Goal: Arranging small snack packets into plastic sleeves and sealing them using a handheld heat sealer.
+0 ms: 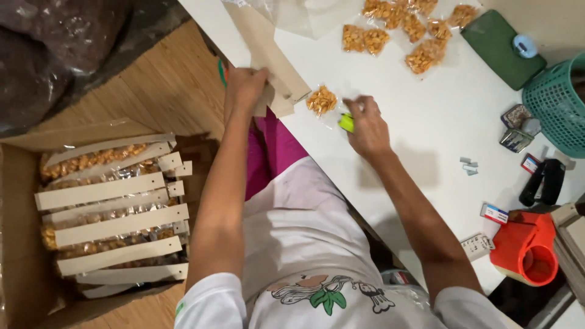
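Packing step in hand, by the look of it: fastening a small clear packet of golden snacks [321, 100] to a long beige card strip [268, 58] on the white worktop [420, 116].

Left hand [244, 91] pressed down on the near end of the strip, fingers curled over its edge, pinning it flat at the worktop's border. Right hand [367, 127] closed round a small lime-green tool [346, 122], probably a stapler, its nose just beside the packet's lower right corner. Packet lying between the two hands, touching the strip's end or overlapping it; cannot tell which.

Next move, judged from this: packet's top seam squared onto the strip, green tool brought over the overlap, strip kept from sliding meanwhile.

More filled packets [399, 27] heaped at the far side of the worktop, well apart. Loose staple bars [468, 165] to the right, near a black stapler [544, 181] and an orange tape dispenser [527, 247]. Cardboard box [24, 231] on the floor at left, holding finished strips [113, 225] hung with packets.
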